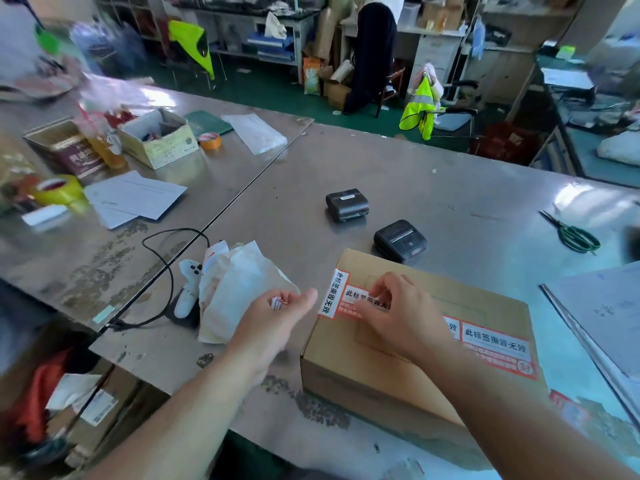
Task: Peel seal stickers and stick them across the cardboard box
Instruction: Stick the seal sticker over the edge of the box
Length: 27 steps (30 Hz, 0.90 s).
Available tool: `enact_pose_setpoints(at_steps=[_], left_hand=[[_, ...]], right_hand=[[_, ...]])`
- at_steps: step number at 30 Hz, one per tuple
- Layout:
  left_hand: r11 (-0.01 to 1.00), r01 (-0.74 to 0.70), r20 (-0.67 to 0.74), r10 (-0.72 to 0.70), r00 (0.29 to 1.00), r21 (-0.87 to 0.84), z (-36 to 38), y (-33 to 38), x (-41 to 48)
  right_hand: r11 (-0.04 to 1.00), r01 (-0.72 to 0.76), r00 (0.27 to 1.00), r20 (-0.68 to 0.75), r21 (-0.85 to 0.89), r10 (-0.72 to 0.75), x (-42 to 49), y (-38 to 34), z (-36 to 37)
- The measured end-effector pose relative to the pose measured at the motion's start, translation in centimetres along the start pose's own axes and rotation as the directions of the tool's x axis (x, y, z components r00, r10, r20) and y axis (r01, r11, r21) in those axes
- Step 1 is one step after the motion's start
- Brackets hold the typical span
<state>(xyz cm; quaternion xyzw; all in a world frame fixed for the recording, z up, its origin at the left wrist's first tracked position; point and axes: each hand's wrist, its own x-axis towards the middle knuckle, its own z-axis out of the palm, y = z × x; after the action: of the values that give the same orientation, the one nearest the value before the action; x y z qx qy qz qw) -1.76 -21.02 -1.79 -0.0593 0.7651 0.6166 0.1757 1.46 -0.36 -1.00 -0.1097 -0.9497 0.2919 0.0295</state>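
A worn metal surface (pixel 450 188) carries two small black printers (pixel 347 204), green-handled scissors (pixel 575 233), crumpled backing paper (pixel 235 292) and, at the near edge, the cardboard box (pixel 398 379). A red-and-white seal sticker (pixel 498 344) lies across the box top. Beyond the surface are a green floor, cluttered desks and a yellow vest (pixel 420 109) draped on a chair. The left hand (pixel 277 320) curls around a small paper scrap (pixel 278 303) beside the box. The right hand (pixel 398 317) covers another sticker (pixel 353 296) with bent fingertips; pinching or pressing, I cannot tell. The far left is blurred.
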Motion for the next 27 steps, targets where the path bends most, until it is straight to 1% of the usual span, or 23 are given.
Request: enact_pose_setpoints(at_steps=[2, 3, 6, 7, 10, 12, 13, 15, 18, 21, 24, 27], left_hand=[[0.999, -0.043, 0.044, 0.042, 0.998, 0.018, 1.2, 0.4, -0.9], [0.996, -0.072, 0.037, 0.070, 0.997, 0.047, 2.0, 0.5, -1.3], [0.968, -0.172, -0.074, 0.188, 0.979, 0.181, 5.0, 1.5, -2.4], [0.955, -0.205, -0.088, 0.228, 0.970, 0.213, 6.0, 1.9, -2.7], [0.901, -0.313, -0.033, 0.338, 0.941, 0.302, 9.9, 3.1, -3.9], [0.861, -0.385, 0.028, 0.398, 0.917, 0.333, 13.0, 3.5, -4.5], [0.843, -0.428, 0.070, 0.429, 0.900, 0.327, 14.6, 3.5, -4.7], [0.808, -0.498, 0.160, 0.472, 0.867, 0.315, 17.9, 3.4, -5.0], [0.746, -0.577, 0.223, 0.532, 0.817, 0.332, 21.9, 3.0, -5.3], [0.661, -0.631, 0.270, 0.573, 0.774, 0.405, 24.2, 2.3, -5.5], [0.585, -0.628, 0.286, 0.573, 0.768, 0.513, 24.8, 1.7, -5.8], [0.568, -0.609, 0.283, 0.559, 0.779, 0.554, 25.1, 1.8, -6.2]], right_hand=[[1.000, -0.015, 0.999, -0.031, -0.005, 0.015, -1.2, 1.8, -1.1], [0.999, -0.032, 0.999, -0.043, -0.006, 0.032, -1.8, 2.8, -1.7], [0.995, -0.096, 0.992, -0.085, 0.006, 0.096, -3.8, 6.4, -3.6], [0.994, -0.113, 0.988, -0.104, 0.002, 0.112, -4.5, 7.6, -4.2], [0.988, -0.155, 0.974, -0.165, 0.016, 0.156, -7.2, 10.6, -6.3], [0.979, -0.191, 0.956, -0.211, 0.072, 0.202, -9.0, 12.6, -7.4], [0.969, -0.218, 0.939, -0.244, 0.115, 0.241, -9.9, 13.7, -7.9], [0.927, -0.315, 0.888, -0.282, 0.205, 0.364, -11.6, 16.1, -8.8], [0.854, -0.455, 0.814, -0.272, 0.251, 0.514, -14.2, 19.8, -9.7], [0.787, -0.537, 0.756, -0.241, 0.304, 0.609, -16.3, 23.3, -9.8], [0.719, -0.605, 0.703, -0.193, 0.342, 0.684, -17.9, 25.9, -9.0], [0.661, -0.657, 0.663, -0.140, 0.364, 0.736, -18.7, 27.7, -8.1]])
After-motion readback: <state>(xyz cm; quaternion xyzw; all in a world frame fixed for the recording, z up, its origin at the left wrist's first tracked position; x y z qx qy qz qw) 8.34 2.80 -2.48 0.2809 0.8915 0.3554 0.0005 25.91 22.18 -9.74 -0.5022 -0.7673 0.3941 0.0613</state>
